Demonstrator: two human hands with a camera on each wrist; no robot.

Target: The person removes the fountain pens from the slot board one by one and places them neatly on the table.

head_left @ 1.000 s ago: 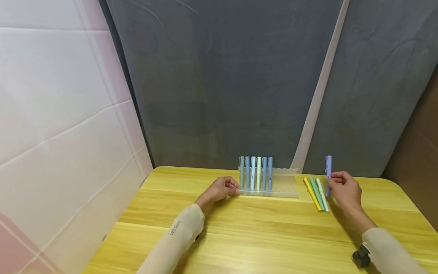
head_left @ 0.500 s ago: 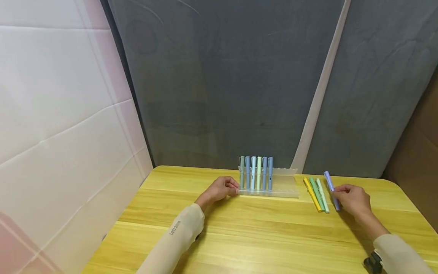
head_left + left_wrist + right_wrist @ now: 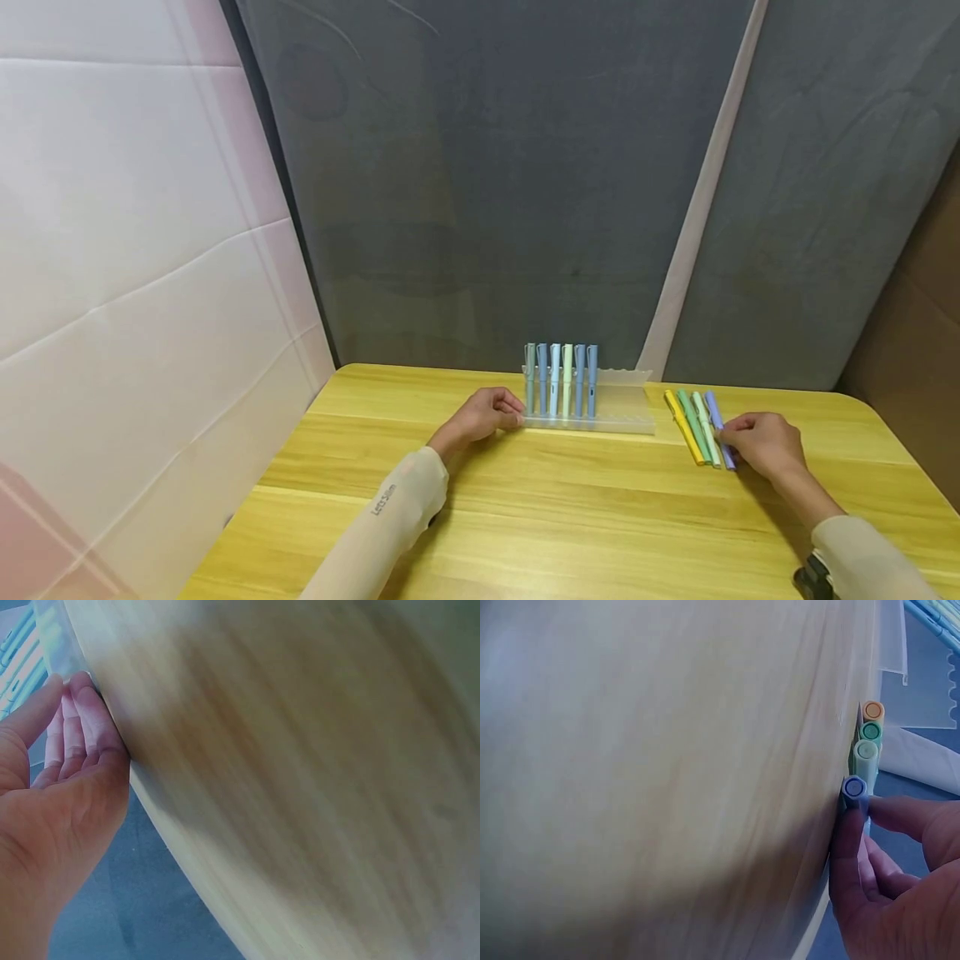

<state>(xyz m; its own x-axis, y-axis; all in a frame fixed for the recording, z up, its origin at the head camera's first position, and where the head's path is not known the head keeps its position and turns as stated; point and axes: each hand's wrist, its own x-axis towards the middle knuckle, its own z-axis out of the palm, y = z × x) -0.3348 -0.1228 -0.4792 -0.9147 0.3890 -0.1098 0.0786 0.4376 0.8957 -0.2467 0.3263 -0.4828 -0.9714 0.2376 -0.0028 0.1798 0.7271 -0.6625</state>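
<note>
One purple pen (image 3: 714,409) lies on the counter (image 3: 555,521), right of the clear rack (image 3: 627,400), just beside a pale green pen (image 3: 704,422), a green pen (image 3: 693,422) and a yellow pen (image 3: 683,425). The right hand (image 3: 768,444) pinches it with thumb and finger. The left hand (image 3: 483,413), well apart from the right, holds the rack's left end (six pens (image 3: 567,379) stand up in there). This step looks like lining the purple pen up with its neighbours; I think the next move needs soft fingers, so it does not roll. It runs far to near, its far end a bit left, its near end a bit right. Its clip is too small to make out.
</note>
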